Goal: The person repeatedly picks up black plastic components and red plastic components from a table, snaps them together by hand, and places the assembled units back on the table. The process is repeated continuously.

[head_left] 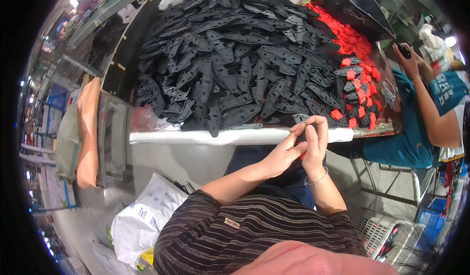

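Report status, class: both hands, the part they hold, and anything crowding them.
Left hand and right hand pinch one small black-and-red part together. Black parts pile just beyond. Co-worker's arm right, apart.

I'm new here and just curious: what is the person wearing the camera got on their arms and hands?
Both hands are bare, no gloves. The left hand shows nothing worn on it. The right hand has a thin silver bangle round the wrist. Both forearms are bare; the dark, finely striped sleeves end near the elbows.
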Demonstrator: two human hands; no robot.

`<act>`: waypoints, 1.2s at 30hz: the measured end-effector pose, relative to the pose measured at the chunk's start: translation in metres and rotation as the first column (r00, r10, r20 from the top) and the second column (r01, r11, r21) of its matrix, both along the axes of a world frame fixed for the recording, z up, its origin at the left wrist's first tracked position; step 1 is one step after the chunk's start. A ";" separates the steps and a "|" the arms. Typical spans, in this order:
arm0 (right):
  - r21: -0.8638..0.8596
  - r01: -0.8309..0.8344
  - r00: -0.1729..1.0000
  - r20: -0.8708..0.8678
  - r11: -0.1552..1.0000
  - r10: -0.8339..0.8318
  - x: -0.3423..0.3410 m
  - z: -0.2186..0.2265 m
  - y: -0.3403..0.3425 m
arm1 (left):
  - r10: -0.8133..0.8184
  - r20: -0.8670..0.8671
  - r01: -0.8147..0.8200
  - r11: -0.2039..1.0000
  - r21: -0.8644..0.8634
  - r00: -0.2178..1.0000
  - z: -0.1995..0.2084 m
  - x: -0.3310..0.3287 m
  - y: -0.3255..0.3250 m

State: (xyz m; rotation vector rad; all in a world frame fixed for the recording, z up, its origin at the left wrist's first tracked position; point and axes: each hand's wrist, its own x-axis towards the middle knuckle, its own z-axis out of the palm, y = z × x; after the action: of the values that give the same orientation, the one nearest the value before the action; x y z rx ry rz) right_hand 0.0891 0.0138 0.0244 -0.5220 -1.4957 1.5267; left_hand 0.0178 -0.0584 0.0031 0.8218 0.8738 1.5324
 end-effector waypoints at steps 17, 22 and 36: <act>-0.072 -0.167 0.931 0.318 0.983 0.182 0.016 -0.010 0.022 | 0.279 0.088 -0.281 0.960 0.017 0.956 -0.001 -0.032 0.042; 0.032 0.093 0.921 0.376 0.995 -0.098 -0.002 0.012 0.104 | 0.691 -0.449 -0.581 0.721 0.377 0.567 -0.014 -0.059 0.048; 0.659 -0.538 0.603 0.737 0.526 -0.305 0.015 0.012 0.088 | 0.727 -0.446 -0.469 0.682 0.561 0.523 -0.031 -0.064 0.044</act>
State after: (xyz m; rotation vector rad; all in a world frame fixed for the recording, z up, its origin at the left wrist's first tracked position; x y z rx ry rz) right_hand 0.1039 0.1018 0.0362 -0.4822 -2.8177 0.3429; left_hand -0.0465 -0.0142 -0.0283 1.4994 1.5343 2.1316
